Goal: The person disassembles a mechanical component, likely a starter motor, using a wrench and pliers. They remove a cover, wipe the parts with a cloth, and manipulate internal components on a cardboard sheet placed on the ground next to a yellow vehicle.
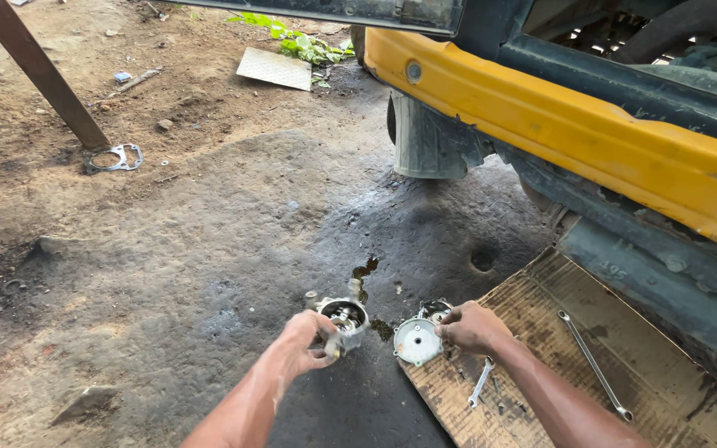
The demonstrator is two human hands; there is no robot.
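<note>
Left hand (304, 342) is gripping a round metal housing (344, 319), fingers curled around its near side, holding it just above the oily ground (209, 274). Housing is looking silvery, open on top, with dark greasy internals showing. Right hand (470, 326) is pinching a flat round metal cover (417, 340) by its edge, fingers closed on it; cover is grey, disc-shaped, tilted, sitting at the edge of the cardboard sheet (541, 332). Two wrenches are lying on the cardboard: a small one (480, 382) by the right forearm, a long one (594, 364) farther right. Yellow vehicle body (582, 124) is looming above.
</note>
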